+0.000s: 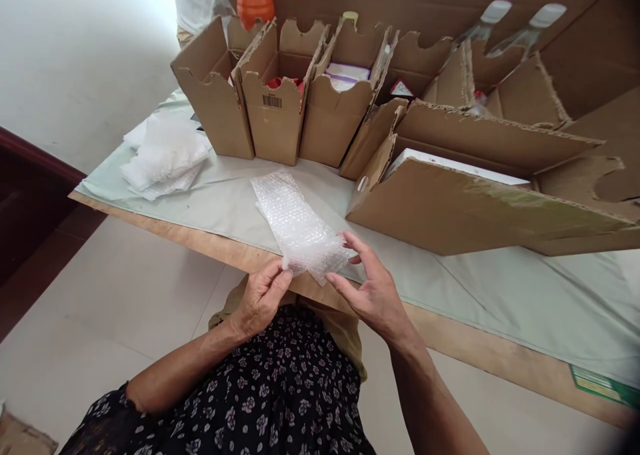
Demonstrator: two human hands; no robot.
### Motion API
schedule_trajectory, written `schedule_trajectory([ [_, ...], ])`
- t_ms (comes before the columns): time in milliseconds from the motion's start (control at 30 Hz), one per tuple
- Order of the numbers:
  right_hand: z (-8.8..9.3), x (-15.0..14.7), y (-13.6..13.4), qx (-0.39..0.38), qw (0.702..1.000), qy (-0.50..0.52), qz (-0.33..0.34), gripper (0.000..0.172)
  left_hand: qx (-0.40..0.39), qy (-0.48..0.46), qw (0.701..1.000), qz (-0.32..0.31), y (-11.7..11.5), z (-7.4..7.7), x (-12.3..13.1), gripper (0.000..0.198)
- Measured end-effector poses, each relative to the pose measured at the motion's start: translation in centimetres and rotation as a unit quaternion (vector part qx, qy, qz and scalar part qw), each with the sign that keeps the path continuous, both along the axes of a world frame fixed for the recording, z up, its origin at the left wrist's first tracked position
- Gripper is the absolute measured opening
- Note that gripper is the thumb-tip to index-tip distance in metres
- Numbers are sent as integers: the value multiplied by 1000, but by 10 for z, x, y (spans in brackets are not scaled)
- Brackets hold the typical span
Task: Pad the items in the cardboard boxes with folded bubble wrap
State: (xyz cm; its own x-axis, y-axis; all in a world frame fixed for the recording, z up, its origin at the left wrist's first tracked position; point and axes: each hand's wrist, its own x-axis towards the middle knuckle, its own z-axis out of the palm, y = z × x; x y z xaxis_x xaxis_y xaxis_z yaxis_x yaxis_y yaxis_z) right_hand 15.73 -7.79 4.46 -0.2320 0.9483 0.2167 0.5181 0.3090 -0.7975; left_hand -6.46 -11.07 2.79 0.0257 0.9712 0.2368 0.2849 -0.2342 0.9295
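The cloth-covered table [225, 188] spans the frame, cardboard bins [275, 123] standing in its upper half. Bubble wrap [299, 218] lies at centre; the right hand [374, 293], grip spread, borders its right edge; the left hand [263, 295] pinches its lower-left corner.

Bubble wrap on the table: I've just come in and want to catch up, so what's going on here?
A person's left hand pinches the near-left corner of a strip of bubble wrap lying toward the edge of the table. The right hand is at its near-right end, thumb and fingers spread apart. A loose white pile lies to the left, and cut-open cardboard boxes stand behind.
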Motion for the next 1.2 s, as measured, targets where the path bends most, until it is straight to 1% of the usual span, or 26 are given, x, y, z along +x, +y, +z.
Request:
schedule_trajectory([
  [33, 0, -4, 3, -1, 1000, 15, 6, 60, 23, 10, 1000, -10, 1, 2, 3, 25],
  [67, 0, -6, 6, -2, 999, 34, 9, 50, 52, 21, 998, -23, 1, 3, 8, 23],
  [133, -4, -4, 11, -11, 996, 86, 5, 23, 120, 53, 990, -57, 3, 5, 19, 20],
  [167, -7, 1, 14, -21, 993, 115, -1, 14, 151, 71, 983, -79, 4, 6, 25, 21],
  [200, -11, 7, 16, -34, 989, 144, -8, 10, 173, 87, 975, -105, 5, 6, 30, 24],
  [267, -19, 23, 21, -71, 977, 202, -27, 10, 201, 106, 962, -152, 8, 8, 37, 34],
  [300, -22, 32, 23, -94, 967, 232, -41, 14, 211, 106, 958, -163, 9, 9, 38, 37],
  [367, -25, 45, 25, -135, 943, 294, -79, 23, 232, 101, 956, -151, 11, 10, 34, 31],
  [433, -24, 49, 25, -155, 919, 347, -105, 29, 241, 114, 957, -112, 11, 11, 22, 21],
  [467, -21, 46, 26, -155, 910, 370, -107, 29, 239, 133, 957, -94, 11, 10, 15, 18],
  [533, -11, 34, 27, -141, 896, 411, -86, 27, 224, 196, 951, -79, 12, 7, 3, 18],
  [567, -4, 26, 28, -130, 891, 430, -71, 25, 213, 237, 945, -77, 13, 5, -1, 20],
  [633, 10, 12, 32, -104, 882, 458, -47, 22, 192, 330, 921, -78, 22, 1, -4, 27],
  [667, 16, 7, 33, -91, 880, 465, -41, 21, 181, 376, 906, -77, 29, -1, -4, 28],
  [733, 25, 2, 37, -71, 882, 465, -42, 19, 161, 452, 874, -78, 48, -1, -1, 21],
  [767, 27, 3, 38, -65, 885, 459, -47, 18, 154, 480, 860, -83, 57, 0, 0, 17],
  [833, 24, 9, 42, -55, 891, 446, -65, 17, 151, 515, 835, -117, 73, 5, -5, 18],
  [900, 15, 19, 45, -48, 892, 439, -98, 17, 156, 524, 817, -182, 82, 16, -23, 23],
  [933, 8, 25, 46, -48, 893, 433, -118, 17, 155, 516, 815, -212, 82, 22, -38, 24],
  [967, 1, 31, 46, -54, 895, 420, -138, 17, 150, 501, 821, -230, 81, 30, -56, 24],
  [1000, -7, 37, 46, -68, 901, 397, -159, 16, 139, 481, 834, -233, 79, 39, -76, 24],
  [1033, -15, 43, 44, -88, 909, 365, -179, 15, 123, 457, 856, -210, 76, 49, -99, 24],
  [1100, -27, 54, 38, -138, 920, 296, -215, 13, 74, 401, 906, -113, 71, 73, -144, 22],
  [1133, -30, 61, 34, -162, 922, 268, -228, 12, 45, 378, 924, -43, 69, 86, -165, 17],
  [1167, -32, 68, 31, -184, 922, 247, -235, 11, 32, 353, 934, 52, 67, 98, -183, 13],
  [1200, -32, 75, 28, -202, 922, 231, -235, 10, 29, 332, 931, 145, 67, 111, -198, 14],
])
